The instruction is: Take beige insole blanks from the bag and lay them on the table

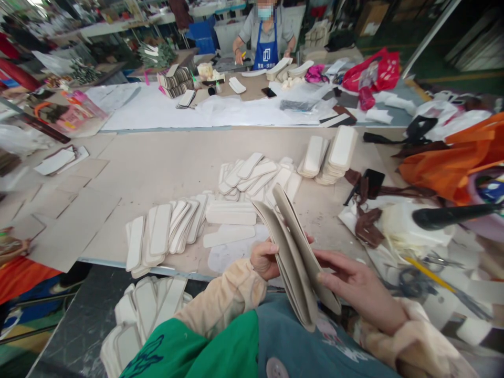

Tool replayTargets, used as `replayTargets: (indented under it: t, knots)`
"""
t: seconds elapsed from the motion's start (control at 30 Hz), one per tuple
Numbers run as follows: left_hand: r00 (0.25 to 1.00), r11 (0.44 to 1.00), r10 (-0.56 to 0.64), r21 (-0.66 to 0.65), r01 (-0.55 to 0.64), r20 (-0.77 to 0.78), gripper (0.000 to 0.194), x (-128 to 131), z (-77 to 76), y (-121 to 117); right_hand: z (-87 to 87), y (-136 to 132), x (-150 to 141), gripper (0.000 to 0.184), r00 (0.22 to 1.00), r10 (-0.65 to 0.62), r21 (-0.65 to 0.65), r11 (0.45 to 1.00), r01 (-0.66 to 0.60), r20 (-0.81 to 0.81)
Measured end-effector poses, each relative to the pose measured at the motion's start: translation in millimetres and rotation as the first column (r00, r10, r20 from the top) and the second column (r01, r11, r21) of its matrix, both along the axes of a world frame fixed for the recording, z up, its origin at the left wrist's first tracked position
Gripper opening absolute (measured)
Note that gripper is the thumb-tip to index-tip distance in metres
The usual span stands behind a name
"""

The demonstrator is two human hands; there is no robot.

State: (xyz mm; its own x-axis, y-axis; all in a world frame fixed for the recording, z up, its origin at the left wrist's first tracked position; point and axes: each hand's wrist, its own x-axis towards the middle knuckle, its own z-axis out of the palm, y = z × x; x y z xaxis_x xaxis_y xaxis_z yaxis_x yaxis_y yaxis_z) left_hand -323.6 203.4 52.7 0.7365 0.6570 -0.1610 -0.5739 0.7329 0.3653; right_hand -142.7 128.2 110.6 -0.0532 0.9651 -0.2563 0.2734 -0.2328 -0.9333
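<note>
A stack of thin grey-beige oblong pieces [293, 252] stands on edge at my lap, fanned open at the top. My left hand [264, 259] grips it from the left, thumb on the near side. My right hand [354, 283] lies against its right side, fingers stretched along the outermost piece. Rows of white padded oblong pieces [165, 233] lie overlapped on the cardboard-covered table [157, 163] just beyond my hands. More white pieces [145, 310] sit in a pile below the table edge at my left.
Two taller stacks of white pieces [334, 155] stand at mid-table. Scissors [417, 278], brown scraps [366, 223] and an orange bag [452, 163] crowd the right. A person in a blue apron [266, 44] works at the far end, beside a red bag [374, 71].
</note>
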Motion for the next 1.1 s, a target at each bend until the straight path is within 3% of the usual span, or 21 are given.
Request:
replayTargets:
  t: [0.3, 0.7, 0.93, 1.1]
  knots:
    - [0.998, 0.998, -0.039, -0.042, 0.037, -0.058, 0.065, -1, 4.0, 1, -8.8, 1, 6, 0.041, 1.000, 0.009, -0.043, 0.999, -0.008, 0.020]
    - [0.999, 0.997, 0.004, -0.071, -0.007, -0.038, 0.071, 0, 3.5, 2, -14.2, 0, 10, 0.047, 1.000, -0.002, -0.084, 0.996, 0.002, -0.006]
    - [0.993, 0.993, 0.068, -0.086, -0.076, -0.093, 0.061, 1, -3.9, 1, -27.2, -4, 16, 0.040, 0.980, -0.086, -0.210, 0.977, 0.047, -0.179]
    - [0.999, 0.996, 0.016, -0.087, -0.019, -0.043, 0.058, 1, -2.7, 1, -15.2, 3, 9, 0.043, 0.999, -0.028, -0.123, 0.992, 0.025, -0.023]
